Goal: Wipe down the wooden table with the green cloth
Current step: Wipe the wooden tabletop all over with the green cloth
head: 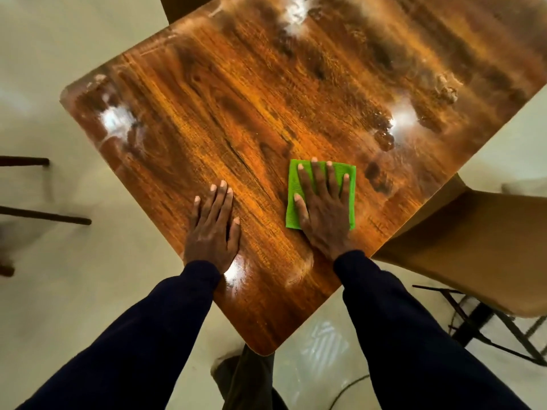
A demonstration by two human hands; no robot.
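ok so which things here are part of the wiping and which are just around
Part of the job: cloth, table, right hand flat on the cloth, left hand flat on the table.
Just around: chair at right, dark bars at left.

The right hand [324,211] lay flat over the middle of the green cloth [294,184], so only the cloth's edges showed. The far side of the wooden table [225,108] ran out past the top edge and was smeared by blur and glare. At the left edge, two dark bars [44,216] were cut off and too blurred to identify.
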